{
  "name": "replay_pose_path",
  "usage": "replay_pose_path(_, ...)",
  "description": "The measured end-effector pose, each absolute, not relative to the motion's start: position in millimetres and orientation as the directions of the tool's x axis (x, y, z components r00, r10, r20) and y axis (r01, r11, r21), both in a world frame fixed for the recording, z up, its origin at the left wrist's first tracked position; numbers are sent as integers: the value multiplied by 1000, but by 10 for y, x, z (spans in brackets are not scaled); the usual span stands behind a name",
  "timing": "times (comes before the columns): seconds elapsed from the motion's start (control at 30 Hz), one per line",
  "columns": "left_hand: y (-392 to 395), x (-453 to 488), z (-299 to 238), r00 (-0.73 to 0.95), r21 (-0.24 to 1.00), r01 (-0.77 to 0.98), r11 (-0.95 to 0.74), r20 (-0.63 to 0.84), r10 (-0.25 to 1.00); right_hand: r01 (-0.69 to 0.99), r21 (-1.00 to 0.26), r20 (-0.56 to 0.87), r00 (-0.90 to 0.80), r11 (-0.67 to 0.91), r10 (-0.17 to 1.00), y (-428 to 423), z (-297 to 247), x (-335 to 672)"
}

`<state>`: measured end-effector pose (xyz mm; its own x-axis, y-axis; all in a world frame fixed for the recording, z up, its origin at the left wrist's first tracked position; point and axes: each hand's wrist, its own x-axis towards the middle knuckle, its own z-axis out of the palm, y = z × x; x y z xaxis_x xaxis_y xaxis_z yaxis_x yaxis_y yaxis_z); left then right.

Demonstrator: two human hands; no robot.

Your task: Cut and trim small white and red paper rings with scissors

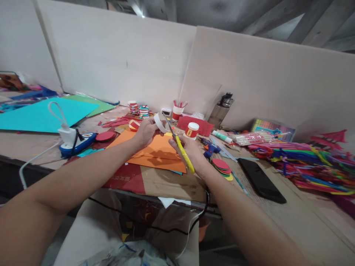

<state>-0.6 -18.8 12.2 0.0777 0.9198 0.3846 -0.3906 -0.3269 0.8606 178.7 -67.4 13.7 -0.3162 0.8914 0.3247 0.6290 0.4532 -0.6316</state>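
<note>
White wall panels (119,55) behind, cluttered worktable (177,184) in front. On it, big to small: turquoise sheet (47,114) at left, orange sheets (155,159) under the hands, pile of fuzzy coloured stems (302,159) at right, black phone (262,181) lying flat. Left hand (148,131) pinches a white loop (159,123) between thumb and fingers, held up over the orange sheets; right hand (191,146) is wrapped round yellow-handled scissors (183,153), blades pointing up right beside the loop (can't tell if they touch it, or how far they're spread). Progress, my read: mid-trim on the loop. Looks done: banded stacks (144,111) at the back, plus a red-and-white tub (192,129) just beyond the right hand. Looks left: the loop itself, and the loose discs (222,166) by the right forearm, still a plain pile. No count of what remains; frame doesn't show it. Writing: pale characters on the red patch (124,179) at the table's front edge, not legible; dark marks on the tub's yellow label, too small. Glue stick (222,136) has a green-and-white wrap, no brand I can read.
</note>
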Motion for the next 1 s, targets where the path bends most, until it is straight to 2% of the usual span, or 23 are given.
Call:
replay_pose_path(0.2,-164,-29,111,105,873,-398,-284,351,930,628,-639,317,-310,444,896,-687,157,1774)
replay_pose_path(0.47,-146,-40,130,147,875,-418,-243,329,933,672,-564,353,-329,480,876,-677,131,1791)
replay_pose_path(1.0,-170,-37,162,175,883,-432,-185,283,943,661,-586,362,-305,469,881,-674,139,1770)
